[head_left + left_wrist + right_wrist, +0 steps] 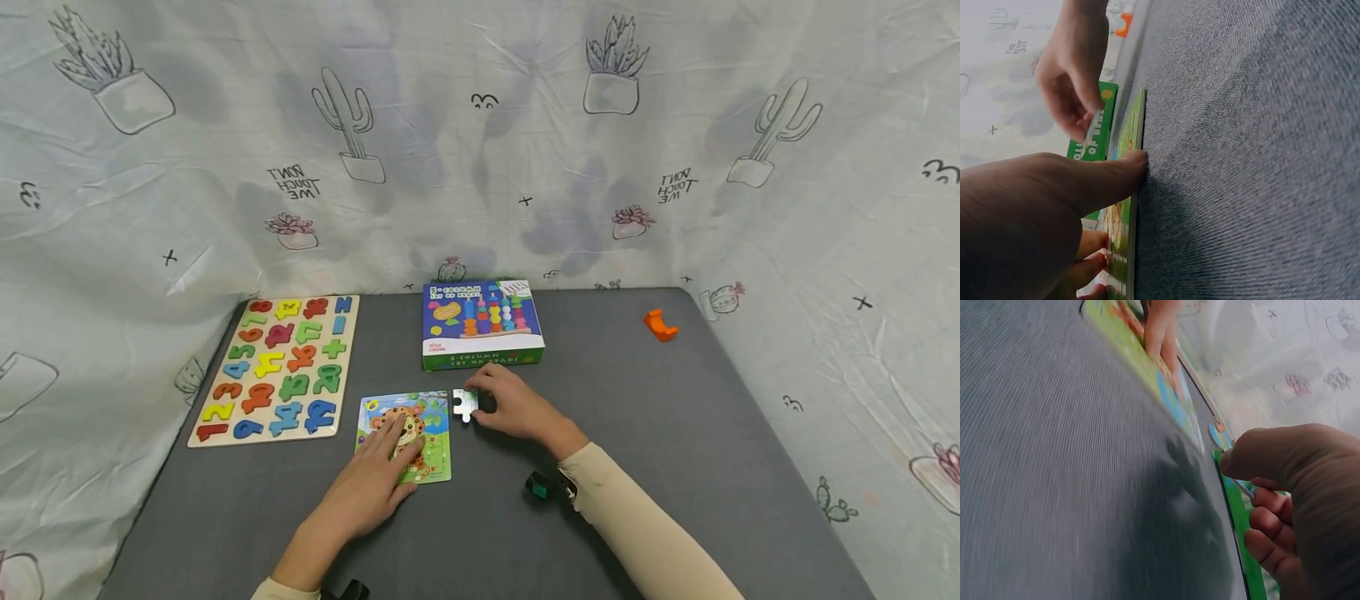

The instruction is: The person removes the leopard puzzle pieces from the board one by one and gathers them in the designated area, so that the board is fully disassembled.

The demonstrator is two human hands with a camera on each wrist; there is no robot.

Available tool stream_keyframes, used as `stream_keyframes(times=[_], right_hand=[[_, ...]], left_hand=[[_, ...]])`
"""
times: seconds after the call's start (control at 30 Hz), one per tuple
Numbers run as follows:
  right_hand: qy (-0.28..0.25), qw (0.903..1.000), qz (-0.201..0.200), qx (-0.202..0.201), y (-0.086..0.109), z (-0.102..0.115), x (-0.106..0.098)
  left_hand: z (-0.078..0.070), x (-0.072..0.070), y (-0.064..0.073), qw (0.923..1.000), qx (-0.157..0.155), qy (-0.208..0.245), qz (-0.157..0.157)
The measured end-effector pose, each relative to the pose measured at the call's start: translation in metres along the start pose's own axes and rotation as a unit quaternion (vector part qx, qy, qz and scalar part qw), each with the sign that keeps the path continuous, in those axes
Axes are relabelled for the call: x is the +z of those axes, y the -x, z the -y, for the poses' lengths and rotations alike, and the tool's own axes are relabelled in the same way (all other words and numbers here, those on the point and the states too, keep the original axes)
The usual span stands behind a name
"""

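My left hand (pixel 375 479) rests with fairly straight fingers on a small jigsaw puzzle (pixel 438 458) with a spotted cartoon animal, covering part of the picture. In the left wrist view its thumb (pixel 1110 178) lies along the puzzle's near edge. Just beyond the puzzle's upper right corner, my right hand (pixel 513 404) pinches a jigsaw piece (pixel 463 405) between thumb and fingers. The right wrist view shows this piece (pixel 1239 484) raised over the table, its shadow falling on the cloth below.
A wooden number board (pixel 247 371) with colourful digits lies to the left. Behind the puzzle is a bead-set box (pixel 480 358), close to my right fingers. An orange curved block (pixel 660 325) sits at the far right of the grey table (pixel 637 400). A patterned curtain (pixel 480 167) surrounds the table.
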State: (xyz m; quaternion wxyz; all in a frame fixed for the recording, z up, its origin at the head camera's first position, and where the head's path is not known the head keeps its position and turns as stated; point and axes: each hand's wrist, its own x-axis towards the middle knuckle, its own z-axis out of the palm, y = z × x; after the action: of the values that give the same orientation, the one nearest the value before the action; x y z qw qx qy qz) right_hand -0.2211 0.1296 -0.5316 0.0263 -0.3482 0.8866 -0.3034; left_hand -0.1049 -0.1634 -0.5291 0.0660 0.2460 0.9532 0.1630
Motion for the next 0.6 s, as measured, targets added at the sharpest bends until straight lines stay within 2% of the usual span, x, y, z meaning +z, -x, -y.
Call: stream_keyframes(times=[0.37, 0.6], right_hand=[[0.003, 0.9989, -0.025, 0.041, 0.036, -0.031, -0.03], [0.018, 0.9972, -0.026, 0.068, 0.057, -0.052, -0.045]], left_hand=[[0.001, 0.001, 0.001, 0.9999, 0.003, 0.007, -0.008], [0.001, 0.002, 0.002, 0.9999, 0.002, 0.011, -0.007]])
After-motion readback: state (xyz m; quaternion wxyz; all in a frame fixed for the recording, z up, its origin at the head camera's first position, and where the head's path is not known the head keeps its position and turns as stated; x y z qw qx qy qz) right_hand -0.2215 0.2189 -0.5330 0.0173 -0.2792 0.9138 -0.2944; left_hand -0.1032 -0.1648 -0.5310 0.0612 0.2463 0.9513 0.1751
